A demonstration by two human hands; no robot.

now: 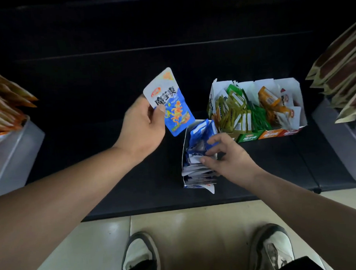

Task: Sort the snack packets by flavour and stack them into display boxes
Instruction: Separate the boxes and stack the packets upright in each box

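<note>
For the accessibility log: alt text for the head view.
A person's left hand holds up a blue snack packet while the right hand grips the stacked blue packets in a narrow display box on a dark shelf. Beyond it, to the right, a wider box holds olive, green, orange and white packets.

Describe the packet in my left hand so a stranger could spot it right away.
On the black shelf, find the narrow blue-and-white cardboard box at the middle front. Up and left of it, the left hand pinches a glossy blue-and-white snack packet with black characters and an orange figure. Unlike the blue packets packed in that box, it alone is held up, face showing.
</note>
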